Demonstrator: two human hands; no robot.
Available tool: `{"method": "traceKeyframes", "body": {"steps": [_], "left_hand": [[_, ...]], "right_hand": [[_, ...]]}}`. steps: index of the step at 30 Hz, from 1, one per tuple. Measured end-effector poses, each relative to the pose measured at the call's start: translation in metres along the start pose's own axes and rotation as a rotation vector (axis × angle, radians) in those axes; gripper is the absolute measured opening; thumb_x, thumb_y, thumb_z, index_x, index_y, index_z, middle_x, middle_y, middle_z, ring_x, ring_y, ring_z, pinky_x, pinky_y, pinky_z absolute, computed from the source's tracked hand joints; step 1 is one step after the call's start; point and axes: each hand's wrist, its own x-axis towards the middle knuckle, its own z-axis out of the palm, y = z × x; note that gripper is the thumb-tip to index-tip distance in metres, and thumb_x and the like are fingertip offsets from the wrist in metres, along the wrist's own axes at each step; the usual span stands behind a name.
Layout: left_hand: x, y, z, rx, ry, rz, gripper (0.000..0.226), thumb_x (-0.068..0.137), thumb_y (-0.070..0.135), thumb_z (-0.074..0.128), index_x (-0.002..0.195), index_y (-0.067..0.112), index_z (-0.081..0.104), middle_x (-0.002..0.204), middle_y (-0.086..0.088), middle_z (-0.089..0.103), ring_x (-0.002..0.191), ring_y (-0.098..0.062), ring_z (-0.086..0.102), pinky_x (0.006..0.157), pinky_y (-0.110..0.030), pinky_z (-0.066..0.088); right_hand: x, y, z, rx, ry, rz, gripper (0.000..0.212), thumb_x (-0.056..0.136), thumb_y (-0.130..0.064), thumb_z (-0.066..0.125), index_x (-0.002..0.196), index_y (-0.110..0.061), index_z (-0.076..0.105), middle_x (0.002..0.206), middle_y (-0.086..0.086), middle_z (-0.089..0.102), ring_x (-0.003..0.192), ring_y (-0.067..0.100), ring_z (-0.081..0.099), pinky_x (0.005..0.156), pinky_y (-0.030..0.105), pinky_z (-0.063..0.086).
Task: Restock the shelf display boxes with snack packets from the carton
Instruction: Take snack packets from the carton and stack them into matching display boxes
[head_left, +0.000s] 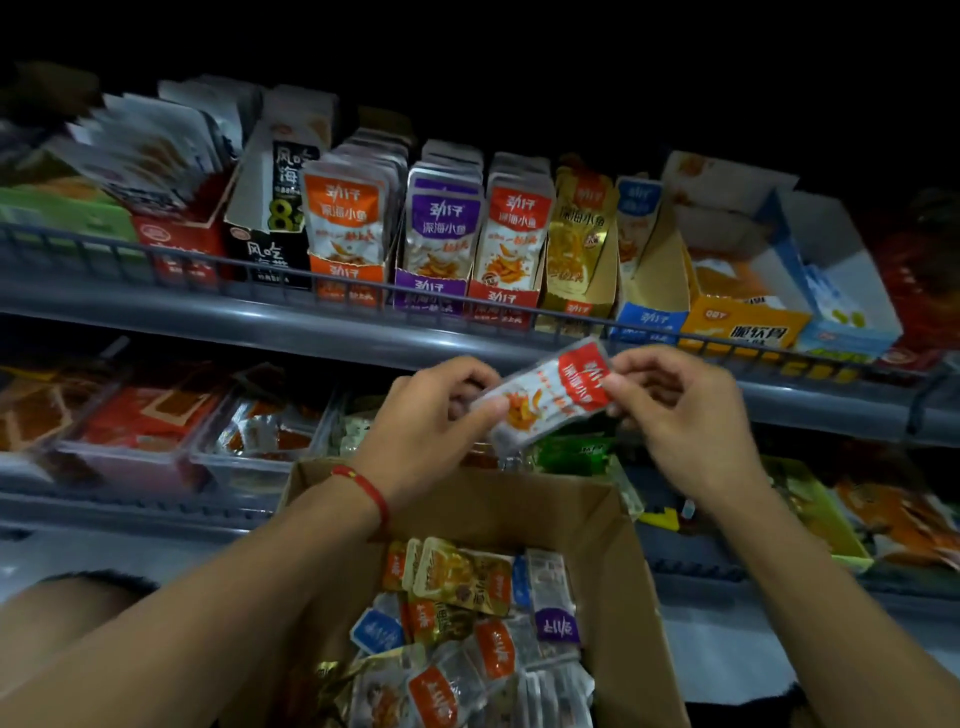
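Both the left hand (431, 410) and right hand (675, 410) pinch a red-labelled packet (550, 395) above the carton (597, 519); mis-sorted, it could land beside the red display box (501, 304), in purple's.

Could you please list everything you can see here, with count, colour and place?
red packet: one, red and clear, held between both hands above the carton.
carton: one, brown, open, bottom centre.
loose packets: many, orange, gold, blue, purple, inside the carton.
display boxes: a row, orange, purple, red, gold, blue, on the upper shelf.
upper shelf: one, grey, with a wire rail.
clear trays: several, red contents, lower shelf left.
left hand: one, red wrist string, pinching the packet.
right hand: one, pinching the packet's red end.
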Motion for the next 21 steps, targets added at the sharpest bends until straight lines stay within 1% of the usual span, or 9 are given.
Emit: {"method": "traceKeyframes", "body": {"steps": [4, 8, 9, 12, 14, 16, 17, 19, 21], "left_hand": [[0.009, -0.01, -0.01, 0.144, 0.134, 0.051, 0.022, 0.096, 0.026, 0.062, 0.118, 0.024, 0.061, 0.104, 0.014, 0.064, 0.092, -0.003, 0.061, 0.081, -0.032, 0.058], [0.007, -0.014, -0.01, 0.301, 0.156, 0.142, 0.031, 0.088, 0.009, 0.066, 0.117, 0.02, 0.059, 0.111, 0.006, 0.061, 0.094, -0.01, 0.056, 0.081, -0.033, 0.056], [0.006, -0.013, -0.01, 0.317, 0.157, 0.154, 0.034, 0.088, 0.009, 0.066, 0.118, 0.02, 0.059, 0.113, 0.006, 0.06, 0.096, -0.012, 0.056, 0.082, -0.032, 0.055], [0.007, -0.01, -0.014, 0.31, 0.163, 0.15, 0.036, 0.089, 0.01, 0.065, 0.121, 0.022, 0.057, 0.117, 0.007, 0.058, 0.102, -0.011, 0.055, 0.085, -0.027, 0.052], [0.008, -0.009, -0.018, 0.296, 0.169, 0.141, 0.035, 0.089, 0.01, 0.065, 0.119, 0.024, 0.056, 0.116, 0.007, 0.057, 0.103, -0.013, 0.055, 0.086, -0.031, 0.054], [0.008, -0.008, -0.022, 0.277, 0.169, 0.131, 0.035, 0.088, 0.011, 0.065, 0.119, 0.025, 0.055, 0.118, 0.008, 0.056, 0.105, -0.013, 0.056, 0.087, -0.034, 0.056], [0.008, -0.008, -0.024, 0.267, 0.167, 0.122, 0.036, 0.089, 0.011, 0.065, 0.12, 0.025, 0.055, 0.119, 0.008, 0.056, 0.107, -0.013, 0.055, 0.088, -0.035, 0.056], [0.008, -0.008, -0.027, 0.257, 0.159, 0.099, 0.037, 0.09, 0.012, 0.065, 0.123, 0.025, 0.054, 0.123, 0.008, 0.054, 0.11, -0.012, 0.055, 0.09, -0.036, 0.055], [0.007, -0.008, -0.029, 0.253, 0.15, 0.085, 0.038, 0.091, 0.012, 0.064, 0.125, 0.026, 0.052, 0.125, 0.009, 0.053, 0.112, -0.012, 0.054, 0.092, -0.036, 0.054]], "right_hand": [[0.034, -0.03, -0.031, -0.083, 0.154, -0.179, 0.009, 0.095, -0.02, 0.07, 0.099, -0.028, 0.067, 0.096, -0.009, 0.071, 0.087, 0.011, 0.071, 0.074, 0.023, 0.06], [0.086, -0.066, -0.045, -0.225, 0.266, -0.381, 0.007, 0.097, -0.027, 0.068, 0.103, -0.029, 0.067, 0.089, -0.006, 0.069, 0.082, 0.014, 0.07, 0.074, 0.032, 0.058], [0.098, -0.075, -0.044, -0.262, 0.268, -0.403, 0.008, 0.097, -0.027, 0.068, 0.105, -0.028, 0.068, 0.092, -0.006, 0.069, 0.084, 0.012, 0.068, 0.075, 0.029, 0.057], [0.126, -0.094, -0.032, -0.395, 0.201, -0.446, 0.011, 0.099, -0.022, 0.065, 0.109, -0.021, 0.068, 0.103, -0.009, 0.063, 0.094, 0.006, 0.06, 0.077, 0.009, 0.045], [0.139, -0.099, -0.021, -0.469, 0.163, -0.448, 0.015, 0.1, -0.023, 0.062, 0.114, -0.017, 0.067, 0.107, -0.009, 0.06, 0.099, 0.004, 0.056, 0.076, 0.006, 0.041], [0.149, -0.1, -0.014, -0.543, 0.138, -0.456, 0.019, 0.1, -0.024, 0.062, 0.116, -0.015, 0.067, 0.11, -0.005, 0.063, 0.102, 0.004, 0.054, 0.082, 0.011, 0.041], [0.153, -0.1, -0.01, -0.578, 0.121, -0.472, 0.02, 0.1, -0.024, 0.062, 0.116, -0.014, 0.068, 0.113, -0.002, 0.066, 0.103, 0.005, 0.055, 0.085, 0.017, 0.044], [0.159, -0.099, -0.002, -0.642, 0.072, -0.491, 0.02, 0.1, -0.023, 0.062, 0.118, -0.014, 0.067, 0.117, 0.005, 0.069, 0.106, 0.012, 0.06, 0.089, 0.027, 0.048], [0.162, -0.095, 0.008, -0.706, 0.023, -0.49, 0.021, 0.1, -0.023, 0.063, 0.119, -0.016, 0.067, 0.118, 0.006, 0.069, 0.109, 0.018, 0.063, 0.089, 0.034, 0.051]]}}
